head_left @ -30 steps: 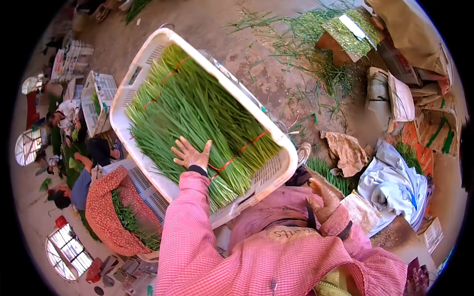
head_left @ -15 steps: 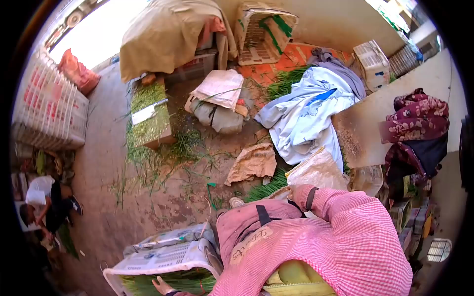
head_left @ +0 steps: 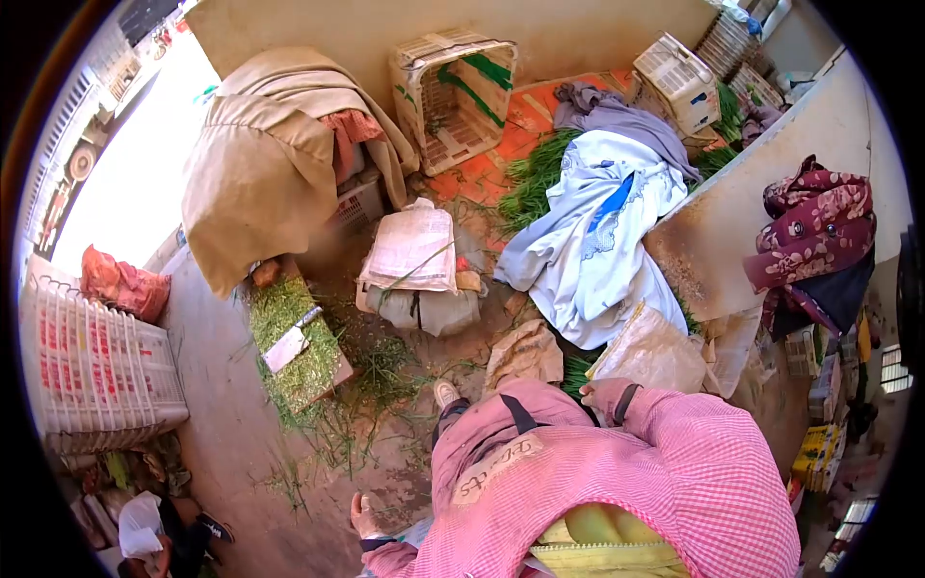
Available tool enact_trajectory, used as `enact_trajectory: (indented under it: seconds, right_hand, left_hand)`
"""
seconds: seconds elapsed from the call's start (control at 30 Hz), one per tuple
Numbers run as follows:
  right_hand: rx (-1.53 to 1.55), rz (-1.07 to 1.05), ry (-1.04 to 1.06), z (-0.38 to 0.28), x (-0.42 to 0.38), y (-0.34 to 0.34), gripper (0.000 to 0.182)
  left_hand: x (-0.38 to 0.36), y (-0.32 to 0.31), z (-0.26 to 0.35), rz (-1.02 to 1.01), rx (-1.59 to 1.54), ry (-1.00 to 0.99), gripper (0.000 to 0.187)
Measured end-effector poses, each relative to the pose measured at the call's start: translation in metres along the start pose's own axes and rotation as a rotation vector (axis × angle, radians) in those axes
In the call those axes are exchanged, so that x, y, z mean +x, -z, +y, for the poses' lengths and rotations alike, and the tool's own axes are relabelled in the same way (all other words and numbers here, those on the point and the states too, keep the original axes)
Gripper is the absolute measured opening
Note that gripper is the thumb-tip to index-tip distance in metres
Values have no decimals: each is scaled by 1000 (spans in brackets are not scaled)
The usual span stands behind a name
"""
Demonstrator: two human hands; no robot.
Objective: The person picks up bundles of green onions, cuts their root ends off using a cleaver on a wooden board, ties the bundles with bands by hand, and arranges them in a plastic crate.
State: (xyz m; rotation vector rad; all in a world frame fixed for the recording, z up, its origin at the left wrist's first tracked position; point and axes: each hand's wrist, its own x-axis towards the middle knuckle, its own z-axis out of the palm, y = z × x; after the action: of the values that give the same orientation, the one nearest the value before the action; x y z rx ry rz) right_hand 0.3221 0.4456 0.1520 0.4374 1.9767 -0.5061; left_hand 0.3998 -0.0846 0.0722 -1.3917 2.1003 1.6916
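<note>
My left hand (head_left: pixel 363 515) shows at the bottom edge, fingers apart, over bare concrete beside a sliver of pale crate (head_left: pixel 421 530); nothing is seen in it. My right hand (head_left: pixel 605 395) is curled into a loose fist at my hip, next to a crumpled beige sack (head_left: pixel 653 354). Pink checked sleeves and a pink apron fill the lower middle. My shoe (head_left: pixel 445 393) points toward a wooden chopping block (head_left: pixel 306 371) covered in green trimmings, with a cleaver (head_left: pixel 292 347) lying on it.
A stack of white crates (head_left: pixel 96 371) stands at the left. A tan tarp (head_left: pixel 255 169) covers a pile; beyond are an upturned basket crate (head_left: pixel 453 91), a newspaper bundle (head_left: pixel 412 252), a blue-white cloth (head_left: pixel 593 241) over chives (head_left: pixel 533 181), and a low wall (head_left: pixel 742 207). A person (head_left: pixel 145 530) crouches at the bottom left.
The view has swung away from the crate of bundled chives, which has dropped out of sight below. My left hand no longer rests on the greens; my right hand has curled by the sack.
</note>
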Motion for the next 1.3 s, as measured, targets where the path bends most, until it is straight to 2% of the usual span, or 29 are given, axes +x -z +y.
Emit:
enact_trajectory:
  seconds: [0.03, 0.07, 0.13, 0.17, 0.27, 0.33, 0.37, 0.47, 0.57, 0.6, 0.63, 0.67, 0.7, 0.73, 0.77, 0.83, 0.9, 0.93, 1.0, 1.07, 1.1, 1.17, 1.2, 1.3]
  right_hand:
    - [51, 55, 83, -8, 1, 3, 45]
    - [101, 88, 80, -15, 6, 2, 45]
    - [287, 70, 171, 8, 53, -20, 45]
    - [304, 77, 166, -1, 44, -12, 45]
    - [-7, 142, 148, -29, 23, 22, 43]
    - [326, 46, 5, -18, 46, 27, 44]
    - [242, 28, -51, -33, 33, 51, 47]
    - [332, 10, -92, -30, 57, 77, 51]
    - [276, 78, -114, -37, 87, 125, 55]
    - [274, 73, -111, -33, 109, 140, 55]
    - [320, 81, -115, -27, 137, 154, 56]
    - [370, 89, -117, -19, 168, 167, 58]
    - [282, 30, -96, -11, 206, 181, 60]
    - [52, 41, -52, -12, 237, 203, 58]
    - [26, 39, -17, -10, 273, 225, 56]
    - [-126, 17, 87, -1, 346, 238, 54]
    - [-136, -8, 97, -23, 392, 288, 51]
    - [-18, -46, 22, -52, 404, 328, 51]
    - [-74, 14, 32, -62, 465, 348, 51]
    - [-114, -53, -35, -94, 501, 396, 53]
    - [78, -112, -101, -91, 545, 405, 52]
    - [145, -15, -125, -84, 608, 409, 45]
    - [20, 135, -76, -93, 612, 419, 41]
    - [-365, 190, -37, -80, 690, 415, 47]
  left_hand:
    - [1, -5, 18, -120, 42, -10, 40]
    - [15, -4, 16, -126, 65, -9, 40]
    - [54, -15, 10, -280, 59, 5, 36]
    - [63, -22, 19, -290, 150, 82, 36]
    - [54, -52, 55, -282, 160, 76, 36]
    - [68, -60, 54, -314, 159, 53, 37]
    - [68, -69, 58, -320, 162, 78, 36]
    - [79, -99, 53, -313, 159, 108, 35]
    - [79, -145, 63, -306, 330, 145, 36]
    - [76, -160, 71, -325, 220, 287, 38]
    - [79, -176, 65, -293, 137, 331, 38]
    - [117, -169, 13, -367, 62, 303, 38]
    - [124, -176, -3, -372, 198, 208, 42]
    - [63, -235, 87, -234, 240, 424, 59]
    - [42, -259, 113, -238, 269, 480, 59]
    - [27, -292, 138, -298, 311, 520, 58]
    - [19, -324, 160, -341, 350, 553, 57]
    - [20, -341, 171, -368, 374, 568, 57]
    - [27, -372, 192, -407, 417, 588, 56]
    - [40, -404, 209, -436, 456, 611, 55]
    - [46, -419, 214, -447, 475, 617, 54]
    - [59, -444, 226, -470, 514, 635, 54]
    - [65, -454, 230, -476, 534, 645, 53]
    - [83, -482, 240, -490, 579, 675, 52]
